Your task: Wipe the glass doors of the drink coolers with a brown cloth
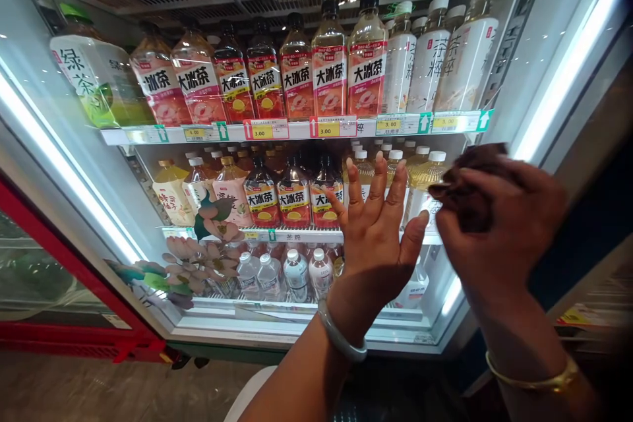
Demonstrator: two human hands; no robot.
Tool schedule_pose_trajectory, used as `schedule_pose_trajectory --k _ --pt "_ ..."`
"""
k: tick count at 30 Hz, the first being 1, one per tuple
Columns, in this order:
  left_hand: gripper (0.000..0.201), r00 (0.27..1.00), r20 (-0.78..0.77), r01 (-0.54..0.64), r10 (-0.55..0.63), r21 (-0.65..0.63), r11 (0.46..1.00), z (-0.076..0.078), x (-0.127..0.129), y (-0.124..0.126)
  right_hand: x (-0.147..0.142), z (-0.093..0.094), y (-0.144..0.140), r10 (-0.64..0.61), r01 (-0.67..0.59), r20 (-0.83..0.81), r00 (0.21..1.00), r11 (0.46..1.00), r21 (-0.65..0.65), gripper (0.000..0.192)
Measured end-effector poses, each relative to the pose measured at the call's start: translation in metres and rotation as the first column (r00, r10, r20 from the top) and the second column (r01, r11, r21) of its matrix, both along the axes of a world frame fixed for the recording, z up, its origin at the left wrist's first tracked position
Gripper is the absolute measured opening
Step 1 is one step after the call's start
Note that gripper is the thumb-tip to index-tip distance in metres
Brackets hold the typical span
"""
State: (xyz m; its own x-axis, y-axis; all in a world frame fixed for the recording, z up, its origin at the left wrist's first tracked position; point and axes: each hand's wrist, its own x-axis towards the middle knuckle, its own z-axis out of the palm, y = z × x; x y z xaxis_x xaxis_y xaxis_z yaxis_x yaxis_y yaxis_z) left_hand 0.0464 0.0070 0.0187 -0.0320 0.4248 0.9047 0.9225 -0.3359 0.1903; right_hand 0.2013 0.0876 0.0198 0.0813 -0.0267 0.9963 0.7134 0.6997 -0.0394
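My left hand (378, 237) is raised flat with fingers spread, laid against or just before the glass door (74, 165) of a drinks cooler, level with the middle shelf. A pale bangle (341, 336) circles that wrist. My right hand (499, 224) is closed around a dark brown cloth (469, 178), held beside the left hand near the door's right edge. A gold bangle (534, 379) sits on the right wrist. Behind the glass stand iced tea bottles with red labels (329, 72) on the top shelf.
Price tags (326, 126) line the shelf edges. White tall bottles (459, 56) stand at top right, small water bottles (297, 273) on the low shelf. A lit strip (564, 72) runs down the right frame. A red-framed cooler (59, 316) stands at left.
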Motion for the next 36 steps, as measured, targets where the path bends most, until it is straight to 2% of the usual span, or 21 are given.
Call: schedule_pose_trajectory --k 3,5,8,10,13,16,18,20,23,25,28,31,34,36 --pt "0.06 1.0 -0.01 -0.01 0.01 -0.012 1.0 -0.001 0.0 0.001 -0.025 0.0 -0.02 0.14 -0.14 0.159 0.977 0.99 -0.01 0.04" --pt "0.06 1.0 -0.004 -0.01 0.01 -0.023 1.0 -0.001 0.001 0.001 -0.023 0.0 -0.019 0.153 -0.155 0.198 0.968 0.988 -0.005 0.042" --pt "0.062 1.0 0.004 -0.011 0.011 -0.021 1.0 -0.002 0.001 -0.001 0.002 0.0 -0.002 0.049 -0.055 0.128 0.991 0.998 0.043 0.058" --pt "0.064 1.0 0.001 -0.013 0.013 -0.02 1.0 -0.002 0.001 -0.001 0.019 0.001 0.01 -0.01 0.01 -0.001 1.0 0.999 0.051 0.065" --pt "0.065 1.0 -0.014 -0.003 0.002 -0.031 1.0 -0.001 0.002 -0.001 0.021 0.0 0.014 -0.029 0.031 -0.111 0.993 0.999 0.012 0.067" --pt "0.064 0.999 -0.036 0.004 -0.006 -0.038 0.999 -0.002 0.004 0.0 -0.001 -0.003 0.001 0.016 -0.016 -0.012 1.0 0.999 0.045 0.061" --pt "0.063 0.999 -0.044 0.005 -0.007 -0.048 0.999 -0.002 0.005 0.0 -0.016 -0.005 -0.009 0.078 -0.083 0.079 0.994 0.995 0.062 0.048" --pt "0.062 0.999 -0.044 0.009 -0.012 -0.057 0.998 -0.001 0.006 0.001 -0.02 -0.006 -0.012 0.109 -0.118 0.154 0.982 0.992 0.052 0.04" --pt "0.062 0.999 -0.042 0.012 -0.014 -0.041 0.999 -0.001 0.007 0.002 -0.001 -0.005 0.0 0.035 -0.048 0.174 0.984 0.997 0.068 0.054" --pt "0.063 0.999 -0.039 0.004 -0.005 -0.039 0.999 -0.001 0.007 0.002 0.018 -0.004 0.014 -0.02 0.011 0.096 0.995 0.995 0.099 0.066" --pt "0.063 0.999 -0.042 -0.011 0.009 -0.046 0.999 -0.002 0.008 0.002 0.031 -0.003 0.025 -0.017 0.024 -0.063 0.998 0.994 0.105 0.072" --pt "0.062 0.998 -0.054 -0.029 0.028 -0.025 0.999 -0.004 0.008 0.004 0.015 -0.005 0.013 -0.017 0.021 -0.071 0.997 0.998 0.058 0.063" --pt "0.063 0.995 -0.062 -0.075 0.078 0.055 0.996 -0.004 0.005 0.008 -0.009 -0.005 -0.006 -0.012 0.01 0.051 0.999 0.999 0.051 0.053" --pt "0.065 0.992 -0.052 -0.113 0.119 0.107 0.988 -0.004 0.001 0.011 -0.012 -0.004 -0.01 0.002 -0.012 0.131 0.991 0.997 0.071 0.053"
